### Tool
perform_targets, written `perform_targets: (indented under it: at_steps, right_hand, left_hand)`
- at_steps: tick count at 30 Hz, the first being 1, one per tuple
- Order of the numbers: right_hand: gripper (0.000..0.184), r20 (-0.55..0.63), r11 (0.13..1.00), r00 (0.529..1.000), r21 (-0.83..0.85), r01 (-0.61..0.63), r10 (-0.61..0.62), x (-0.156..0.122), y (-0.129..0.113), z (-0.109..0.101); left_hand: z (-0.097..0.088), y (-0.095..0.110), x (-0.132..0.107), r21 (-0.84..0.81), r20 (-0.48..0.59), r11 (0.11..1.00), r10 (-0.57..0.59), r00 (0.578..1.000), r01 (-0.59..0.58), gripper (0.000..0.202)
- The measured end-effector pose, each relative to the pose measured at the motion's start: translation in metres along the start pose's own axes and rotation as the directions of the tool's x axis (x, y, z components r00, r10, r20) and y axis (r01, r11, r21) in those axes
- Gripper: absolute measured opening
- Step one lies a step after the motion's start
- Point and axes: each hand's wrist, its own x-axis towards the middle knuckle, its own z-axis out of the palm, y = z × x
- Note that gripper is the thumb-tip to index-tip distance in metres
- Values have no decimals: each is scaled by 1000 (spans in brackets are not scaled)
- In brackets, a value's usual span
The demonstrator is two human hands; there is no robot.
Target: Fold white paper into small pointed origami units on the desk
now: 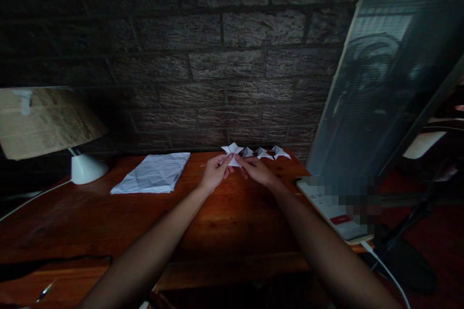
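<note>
Above the table, both my hands pinch one small white folded paper piece (232, 147), which has pointed corners spreading at its top. My left hand (216, 170) grips its left side, with the thumb pressed on the front. On the other side my right hand (256, 170) is closed on it, thumb also in front. The fingers hide part of its lower half. Just behind and right of my right hand, several similar folded paper pieces (263, 153) stand in a row near the table's back edge.
A stack of creased white paper (152, 174) lies at left on the wooden table (217, 231). Beyond it stands a lamp (87, 168) with a paper-covered shade. A phone (337, 210) with a white cable (386, 265) rests at right. A brick wall (217, 67) rises behind.
</note>
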Motion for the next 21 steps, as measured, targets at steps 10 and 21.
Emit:
perform_targets:
  at_steps: [10,21]
  right_hand:
    - [58,-8,996,998,50,68,-67,0,-2,-1]
    - [54,-22,992,993,40,121,-120,1,-4,-5]
  left_hand:
    - [-7,4,2,-315,124,902,-269,955,295,49]
    - [-15,9,3,-151,137,954,-239,961,259,51]
